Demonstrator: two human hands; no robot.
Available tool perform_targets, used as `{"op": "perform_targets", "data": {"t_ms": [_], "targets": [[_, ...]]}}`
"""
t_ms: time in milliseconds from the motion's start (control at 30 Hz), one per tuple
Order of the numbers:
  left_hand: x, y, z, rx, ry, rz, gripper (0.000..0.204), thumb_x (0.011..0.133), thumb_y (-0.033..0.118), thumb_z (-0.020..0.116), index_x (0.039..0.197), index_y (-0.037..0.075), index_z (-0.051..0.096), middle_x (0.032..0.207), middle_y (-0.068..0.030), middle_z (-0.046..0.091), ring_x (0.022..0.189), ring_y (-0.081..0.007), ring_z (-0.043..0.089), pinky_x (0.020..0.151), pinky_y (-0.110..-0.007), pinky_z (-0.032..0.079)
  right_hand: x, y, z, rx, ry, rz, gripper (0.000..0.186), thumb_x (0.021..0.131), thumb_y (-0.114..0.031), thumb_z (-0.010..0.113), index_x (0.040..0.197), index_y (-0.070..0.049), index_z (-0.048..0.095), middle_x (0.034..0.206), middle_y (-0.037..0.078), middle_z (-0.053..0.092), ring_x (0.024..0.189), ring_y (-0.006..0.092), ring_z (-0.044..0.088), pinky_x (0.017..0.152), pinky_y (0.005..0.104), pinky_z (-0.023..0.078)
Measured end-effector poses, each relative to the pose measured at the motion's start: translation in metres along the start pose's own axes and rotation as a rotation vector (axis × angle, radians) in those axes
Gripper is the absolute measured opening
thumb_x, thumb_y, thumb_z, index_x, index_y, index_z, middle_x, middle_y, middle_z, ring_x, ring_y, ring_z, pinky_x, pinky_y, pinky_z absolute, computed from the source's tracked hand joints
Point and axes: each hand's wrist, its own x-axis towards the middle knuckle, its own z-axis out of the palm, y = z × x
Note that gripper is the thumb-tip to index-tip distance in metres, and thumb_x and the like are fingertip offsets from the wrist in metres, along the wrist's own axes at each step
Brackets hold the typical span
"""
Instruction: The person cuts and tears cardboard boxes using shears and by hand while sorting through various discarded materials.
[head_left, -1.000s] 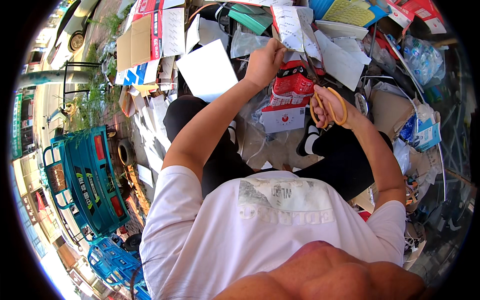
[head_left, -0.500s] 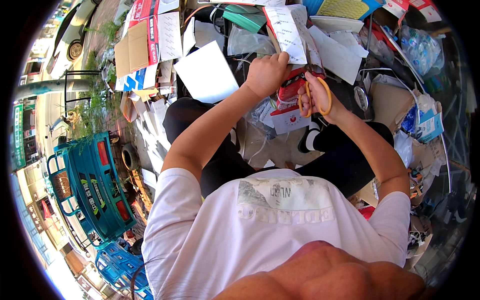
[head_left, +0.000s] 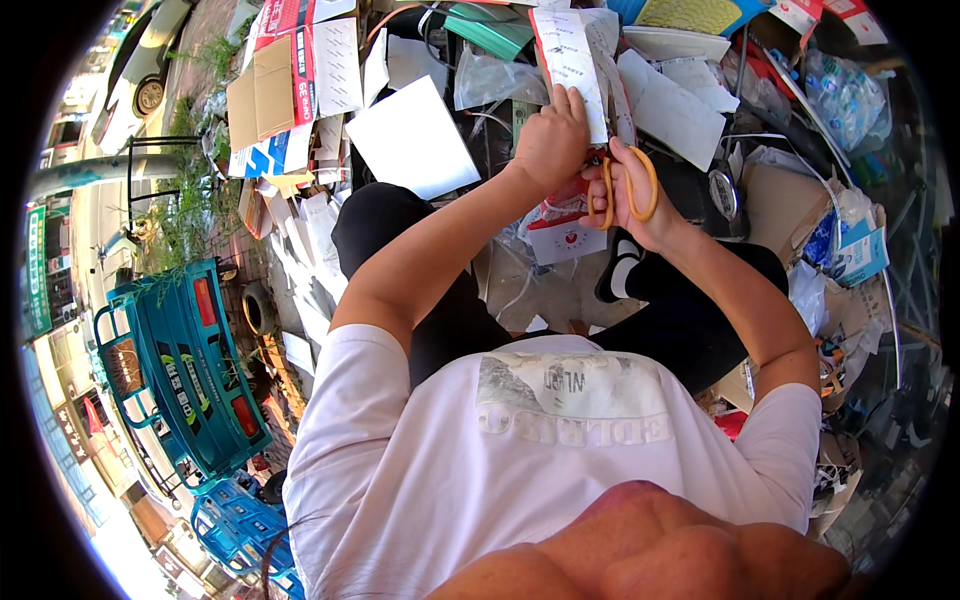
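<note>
My left hand (head_left: 553, 143) rests its closed fingers on the near end of a white printed cardboard box piece (head_left: 568, 48). Its thumb is hidden, but the hand appears to pinch the edge. Close on its right, my right hand (head_left: 648, 212) grips scissors (head_left: 654, 186) by their orange loop handles. The blades point away from me toward the cardboard and are mostly hidden, so how far apart they stand cannot be seen. Below both hands lies a red and white carton (head_left: 565, 240), partly covered by my left wrist.
A blank white sheet (head_left: 414, 137) lies left of my hands, near folded brown and red cardboard (head_left: 270, 95). Clear plastic bottles in a bag (head_left: 845, 100) sit at the far right. Around my crossed legs are loose cardboard scraps. A teal cargo tricycle (head_left: 190, 375) stands at left.
My left hand has shifted slightly right and forward along the cardboard piece, its fingers lying flatter. The right hand with the scissors has moved a little left, closer to it.
</note>
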Motion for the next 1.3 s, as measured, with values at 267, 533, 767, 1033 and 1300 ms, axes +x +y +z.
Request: {"op": "perform_targets", "data": {"t_ms": [267, 533, 767, 1033, 1300], "targets": [[-0.007, 0.006, -0.005, -0.026, 0.005, 0.06, 0.055, 0.081, 0.017, 0.058, 0.127, -0.012, 0.051, 0.125, -0.0331, 0.058, 0.075, -0.023, 0.068, 0.06, -0.03, 0.055, 0.007, -0.009, -0.018, -0.07, 0.014, 0.022, 0.065, 0.089, -0.071, 0.048, 0.092, -0.006, 0.051, 0.066, -0.002, 0.045, 0.056, 0.0103, 0.049, 0.06, 0.033, 0.054], [-0.019, 0.004, -0.002, -0.065, -0.034, 0.12, 0.057, 0.082, 0.014, 0.058, 0.131, -0.012, 0.044, 0.13, -0.0319, 0.054, 0.089, -0.0289, 0.069, 0.072, -0.032, 0.057, -0.009, -0.026, -0.015, 0.139, -0.114, 0.266, 0.075, 0.084, -0.077, 0.047, 0.095, -0.003, 0.05, 0.067, -0.001, 0.045, 0.058, 0.0125, 0.049, 0.072, 0.036, 0.054], [-0.021, 0.003, -0.012, -0.121, -0.045, 0.122, 0.057, 0.082, 0.014, 0.058, 0.131, -0.012, 0.044, 0.132, -0.0311, 0.052, 0.098, -0.031, 0.067, 0.081, -0.034, 0.056, 0.005, -0.041, -0.023, -0.001, -0.074, 0.168, 0.08, 0.081, -0.08, 0.048, 0.098, -0.002, 0.049, 0.066, -0.002, 0.044, 0.057, 0.011, 0.046, 0.064, 0.0306, 0.048], [-0.025, 0.008, -0.021, -0.201, -0.018, 0.196, 0.057, 0.082, 0.013, 0.056, 0.133, -0.01, 0.043, 0.133, -0.0289, 0.052, 0.102, -0.032, 0.065, 0.086, -0.036, 0.054, 0.017, -0.053, -0.038, -0.129, 0.021, 0.077, 0.075, 0.08, -0.079, 0.051, 0.092, -0.005, 0.049, 0.065, -0.003, 0.042, 0.056, 0.0101, 0.044, 0.058, 0.0278, 0.042], [-0.026, 0.004, -0.021, -0.202, -0.008, 0.195, 0.055, 0.083, 0.013, 0.056, 0.132, -0.008, 0.045, 0.133, -0.0273, 0.054, 0.102, -0.0309, 0.065, 0.084, -0.036, 0.055, 0.024, -0.061, -0.036, 0.03, -0.027, 0.155, 0.075, 0.08, -0.079, 0.052, 0.094, -0.005, 0.048, 0.064, -0.003, 0.043, 0.053, 0.0095, 0.043, 0.056, 0.0249, 0.04]]}}
